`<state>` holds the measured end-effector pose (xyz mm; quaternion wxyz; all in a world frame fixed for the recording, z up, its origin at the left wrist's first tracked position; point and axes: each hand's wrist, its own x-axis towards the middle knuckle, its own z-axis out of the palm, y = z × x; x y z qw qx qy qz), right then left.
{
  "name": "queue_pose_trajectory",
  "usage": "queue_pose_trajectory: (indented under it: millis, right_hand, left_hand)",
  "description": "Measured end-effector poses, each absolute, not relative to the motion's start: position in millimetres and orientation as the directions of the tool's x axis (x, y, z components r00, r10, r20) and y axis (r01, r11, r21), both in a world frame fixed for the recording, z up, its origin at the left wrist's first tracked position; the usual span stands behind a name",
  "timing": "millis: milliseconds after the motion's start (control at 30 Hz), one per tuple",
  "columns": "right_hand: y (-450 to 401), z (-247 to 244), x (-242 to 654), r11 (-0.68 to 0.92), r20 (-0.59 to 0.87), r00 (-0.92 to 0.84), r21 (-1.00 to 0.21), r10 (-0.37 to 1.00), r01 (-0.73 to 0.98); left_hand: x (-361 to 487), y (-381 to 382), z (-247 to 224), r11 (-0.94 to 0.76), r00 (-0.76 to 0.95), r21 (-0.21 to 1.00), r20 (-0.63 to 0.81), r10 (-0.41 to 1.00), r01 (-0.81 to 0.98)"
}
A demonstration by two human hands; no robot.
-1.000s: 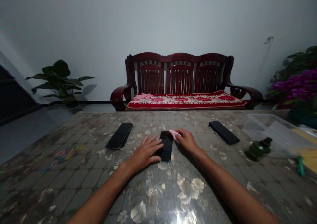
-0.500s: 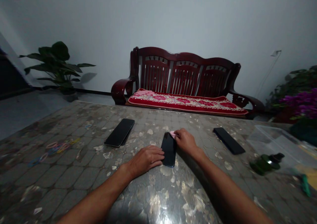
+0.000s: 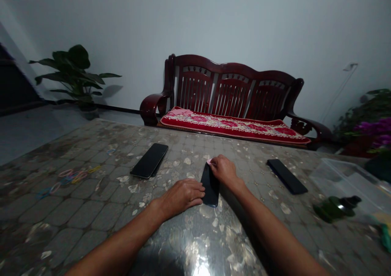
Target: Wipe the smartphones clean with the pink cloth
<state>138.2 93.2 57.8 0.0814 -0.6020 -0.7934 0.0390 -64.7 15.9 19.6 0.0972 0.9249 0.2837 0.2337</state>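
As the left hand (image 3: 187, 192) rests, fingers together, at the left edge of a phone (image 3: 210, 191) lying lengthwise away between both hands on the tabletop (image 3: 106, 207), the right hand (image 3: 224, 170) pinches a pink cloth (image 3: 209, 161) at its far end.

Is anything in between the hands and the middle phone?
Only the pink cloth, in the right hand at the far end of the middle phone. Nothing visible comes between the left hand and the phone's left edge.
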Motion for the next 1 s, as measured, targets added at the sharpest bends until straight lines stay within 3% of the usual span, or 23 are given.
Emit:
queue_pose_trajectory:
  millis: [400, 533, 767, 1000]
  right_hand:
    - [93, 59, 132, 0.337, 0.081, -0.330, -0.111, 0.941, 0.935]
    - [98, 57, 133, 0.298, 0.096, -0.287, -0.131, 0.953, 0.946]
    - [84, 56, 137, 0.431, 0.055, -0.429, -0.195, 0.902, 0.881]
    - [96, 53, 138, 0.316, 0.106, -0.302, -0.177, 0.948, 0.932]
  left_hand:
    - [-61, 14, 15, -0.813, 0.706, 0.283, 0.403, 0.582, 0.509]
    - [-59, 15, 10, -0.814, 0.698, 0.265, 0.420, 0.580, 0.517]
    - [-53, 12, 6, -0.794, 0.678, 0.242, 0.419, 0.604, 0.558]
    - [-51, 8, 11, -0.786, 0.669, 0.232, 0.422, 0.612, 0.572]
